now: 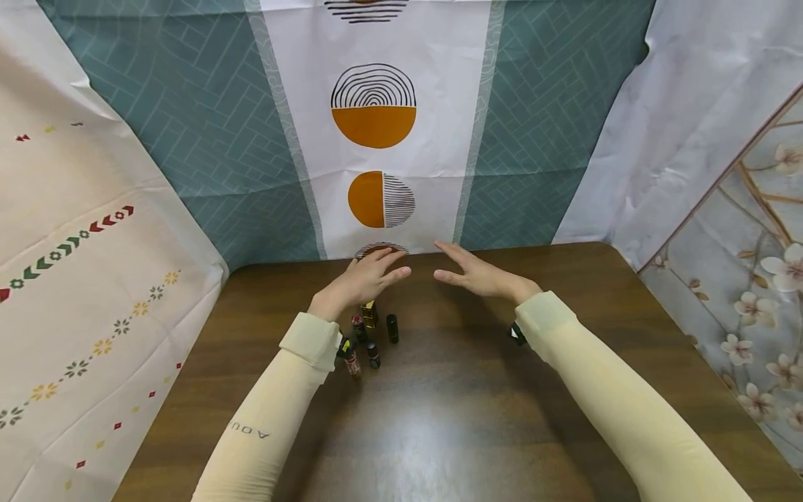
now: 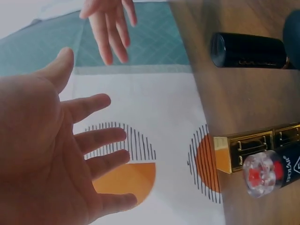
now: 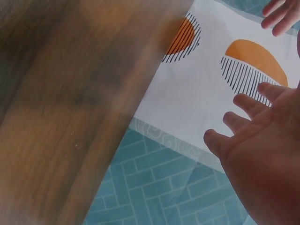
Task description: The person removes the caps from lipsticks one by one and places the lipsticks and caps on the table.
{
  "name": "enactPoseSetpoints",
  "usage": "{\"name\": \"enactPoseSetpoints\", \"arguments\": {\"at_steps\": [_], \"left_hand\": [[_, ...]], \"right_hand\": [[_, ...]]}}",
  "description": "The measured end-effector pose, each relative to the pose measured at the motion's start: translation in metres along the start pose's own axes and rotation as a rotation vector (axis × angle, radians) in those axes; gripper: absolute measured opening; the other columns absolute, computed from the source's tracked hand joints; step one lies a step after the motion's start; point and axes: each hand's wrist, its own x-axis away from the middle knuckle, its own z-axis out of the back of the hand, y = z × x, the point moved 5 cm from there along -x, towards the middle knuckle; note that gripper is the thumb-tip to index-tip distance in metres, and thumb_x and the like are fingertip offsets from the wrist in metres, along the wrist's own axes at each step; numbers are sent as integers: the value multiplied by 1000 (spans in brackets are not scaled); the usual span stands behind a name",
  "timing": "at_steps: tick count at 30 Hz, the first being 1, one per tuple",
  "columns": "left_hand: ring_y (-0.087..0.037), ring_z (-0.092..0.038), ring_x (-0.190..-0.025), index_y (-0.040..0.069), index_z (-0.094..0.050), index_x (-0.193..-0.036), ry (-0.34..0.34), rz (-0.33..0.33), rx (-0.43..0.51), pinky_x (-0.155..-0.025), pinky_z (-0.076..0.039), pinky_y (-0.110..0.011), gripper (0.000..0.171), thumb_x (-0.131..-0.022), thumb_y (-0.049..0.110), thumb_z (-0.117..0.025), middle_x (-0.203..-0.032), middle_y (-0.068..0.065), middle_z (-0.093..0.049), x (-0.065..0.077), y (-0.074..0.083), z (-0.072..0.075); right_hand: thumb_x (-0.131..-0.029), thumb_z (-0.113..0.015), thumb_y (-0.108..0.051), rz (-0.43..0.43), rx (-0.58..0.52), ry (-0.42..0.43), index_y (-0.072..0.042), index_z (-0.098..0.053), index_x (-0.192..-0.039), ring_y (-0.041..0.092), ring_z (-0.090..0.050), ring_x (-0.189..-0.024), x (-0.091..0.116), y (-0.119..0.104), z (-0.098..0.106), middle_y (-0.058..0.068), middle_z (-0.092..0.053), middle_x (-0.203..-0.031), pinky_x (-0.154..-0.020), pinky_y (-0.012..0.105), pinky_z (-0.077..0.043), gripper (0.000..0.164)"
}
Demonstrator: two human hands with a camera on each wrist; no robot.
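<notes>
Both hands are raised over the brown table, apart from each other, fingers extended and nothing held. My left hand is nearest to a small group of cosmetic-like tubes. Among these are a black cylindrical tube, a shiny gold-and-black case and a dark tube with a clear and red end. Closer in stand a short black tube and a reddish tube, partly hidden by the left wrist. My right hand touches nothing.
The wooden table ends at a hanging cloth with teal sides and orange half-circles. A cream cloth hangs on the left, and a flowered cloth on the right.
</notes>
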Motion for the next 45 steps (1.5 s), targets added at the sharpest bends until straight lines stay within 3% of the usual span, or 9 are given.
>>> {"name": "enactPoseSetpoints", "arguments": {"at_steps": [6,12,22,31,38,45], "left_hand": [[-37,-18,-157,22,-28,-167,-80,-3,-8,-122,-7,-68,67,-110,57,-36,-172,-14,-20,7,4,-4],[-39,-26,-154,21,-34,-165,-163,-8,16,-122,-22,-61,65,-109,50,-49,-170,-14,-26,14,-1,-11],[-31,-39,-149,16,-48,-157,-159,-75,58,-120,-32,-52,57,-107,40,-59,-160,-11,-45,20,4,-7],[-28,-45,-145,14,-52,-154,-173,-111,89,-118,-36,-49,55,-106,39,-61,-156,-10,-51,23,10,-6],[-32,-47,-143,9,-55,-151,-194,-106,87,-117,-38,-51,51,-107,34,-61,-154,-12,-52,25,10,-9],[-24,-60,-118,10,-58,-148,-209,-102,86,-107,-47,-44,46,-107,31,-62,-150,-12,-57,25,9,-14]], "right_hand": [[-107,-50,-55,13,-15,-2,-27,-7,-169,30,-5,-160,2,-2,-7,5,-4,-175,-123,63,-14,81],[-106,-55,-51,25,-69,1,-26,-13,-169,30,-14,-159,8,-3,-15,5,-12,-174,-123,61,-21,79],[-105,-59,-47,27,-193,-15,-25,-22,-167,38,-29,-154,11,-1,-30,11,-29,-168,-118,60,-32,76],[-104,-65,-38,61,-302,-44,-18,-33,-162,37,-40,-148,8,-6,-40,10,-38,-162,-116,54,-39,69],[-105,-64,-39,53,-289,-44,-13,-38,-160,35,-44,-146,5,-5,-47,11,-44,-159,-116,53,-39,67],[-104,-64,-40,53,-296,-33,-14,-39,-160,30,-48,-143,3,-4,-53,10,-47,-156,-115,54,-40,66]]}}
